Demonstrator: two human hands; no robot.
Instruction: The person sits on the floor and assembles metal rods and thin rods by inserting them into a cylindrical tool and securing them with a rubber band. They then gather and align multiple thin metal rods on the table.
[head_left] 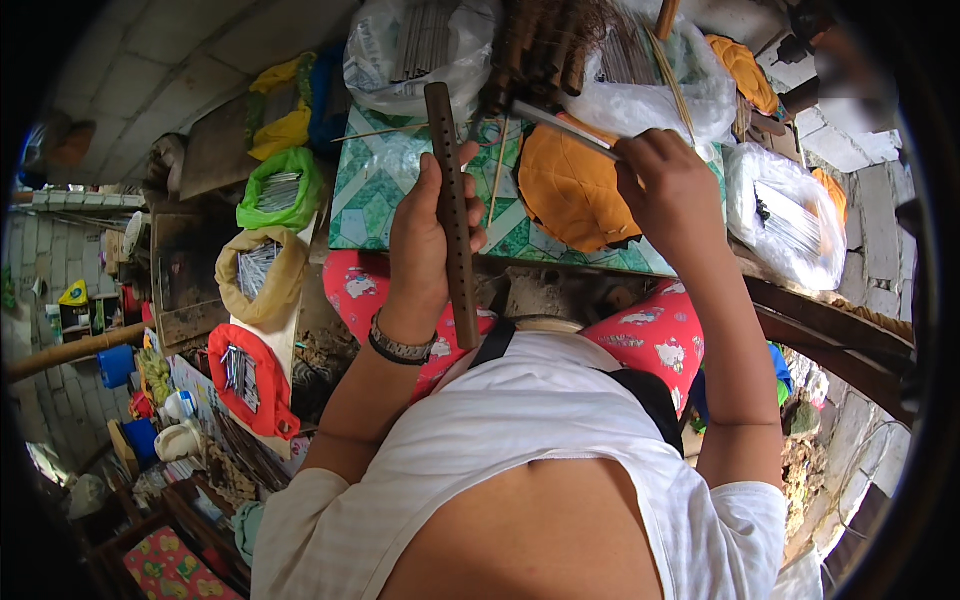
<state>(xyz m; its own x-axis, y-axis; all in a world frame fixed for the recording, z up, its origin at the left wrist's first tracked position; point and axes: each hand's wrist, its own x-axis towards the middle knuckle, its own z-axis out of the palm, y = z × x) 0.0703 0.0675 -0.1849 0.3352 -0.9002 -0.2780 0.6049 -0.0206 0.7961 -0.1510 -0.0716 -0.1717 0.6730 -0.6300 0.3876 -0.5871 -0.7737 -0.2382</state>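
My left hand is closed round a long, dark brown wooden strip with a row of small holes along it. The strip stands nearly upright in the picture, its lower end over my lap. My right hand grips one end of a thin, flat, greyish metal tool, whose exact kind I cannot make out. Its far end points left toward the wooden strip, apart from it. Below the tool lies a round orange cloth pad on the green patterned tabletop.
Plastic bags of thin rods stand at the table's back left and back right, with dark tubes between them. Green, tan and red bags line the left. A white bag sits at the right.
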